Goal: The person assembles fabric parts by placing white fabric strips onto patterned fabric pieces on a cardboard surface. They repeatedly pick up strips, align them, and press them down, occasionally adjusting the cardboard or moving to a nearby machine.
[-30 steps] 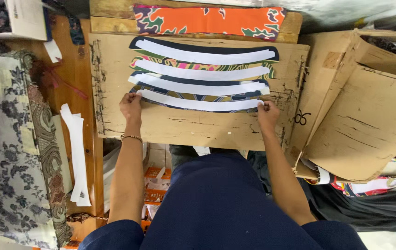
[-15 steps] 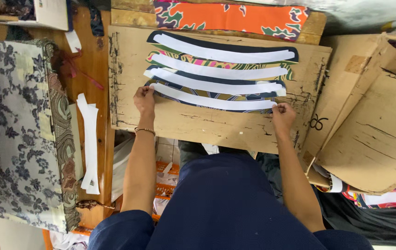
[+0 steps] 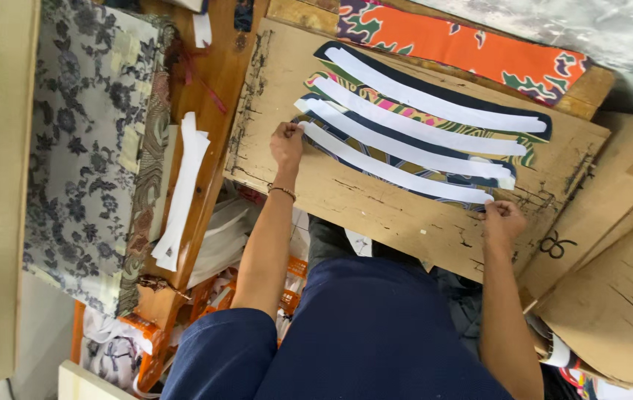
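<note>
Curved white strip (image 3: 394,170), nearest of four on the cardboard board (image 3: 376,215): long axis runs upper left to lower right in view, bowed, laid over a dark patterned fabric piece of matching shape (fabric edge showing beneath). Left hand (image 3: 287,144) pinches its left end; right hand (image 3: 504,218) pinches its right end, fingers curled. Grey floral cloth (image 3: 79,148) lies on the bench (image 3: 213,96) to the left.

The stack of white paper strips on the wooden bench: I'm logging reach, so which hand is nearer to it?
Left. The left hand sits just across the board's edge from the stack of white paper strips; the right hand is far across the board.
</note>
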